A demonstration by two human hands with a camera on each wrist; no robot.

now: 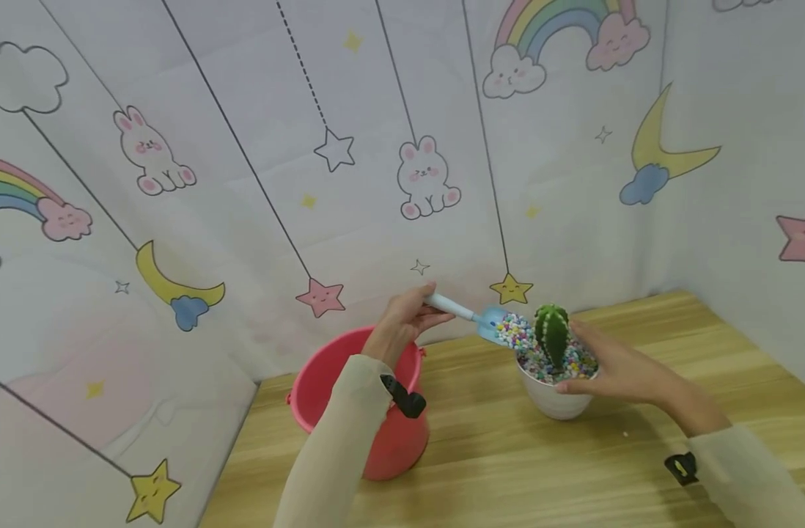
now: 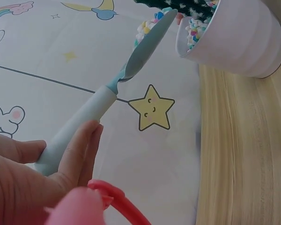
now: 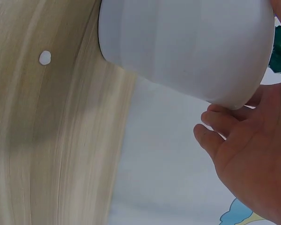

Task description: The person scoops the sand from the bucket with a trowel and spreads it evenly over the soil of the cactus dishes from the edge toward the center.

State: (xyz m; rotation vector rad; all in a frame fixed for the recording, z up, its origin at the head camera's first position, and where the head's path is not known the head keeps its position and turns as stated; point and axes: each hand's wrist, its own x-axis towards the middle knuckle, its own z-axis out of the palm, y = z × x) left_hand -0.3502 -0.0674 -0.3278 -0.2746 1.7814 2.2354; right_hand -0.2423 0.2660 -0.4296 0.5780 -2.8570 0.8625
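My left hand (image 1: 405,323) grips the pale handle of a light blue toy shovel (image 1: 451,305), above the bucket's far right rim. Small multicoloured pebbles (image 1: 513,331) lie on the shovel's blade, which tilts at the edge of a white flowerpot (image 1: 556,402). Inside the pot stands a green cactus (image 1: 551,337) with white spots, surrounded by more coloured pebbles. My right hand (image 1: 616,367) holds the pot from the right, thumb at the near rim and fingers round the far side. In the left wrist view, the shovel (image 2: 147,47) is seen edge-on beside the pot (image 2: 239,37).
A pink-red bucket (image 1: 396,440) stands on the wooden table (image 1: 495,469) below my left forearm. One white pebble (image 3: 45,57) lies loose on the wood near the pot. Behind the table hangs a pale backdrop (image 1: 257,220) printed with stars, rabbits and rainbows.
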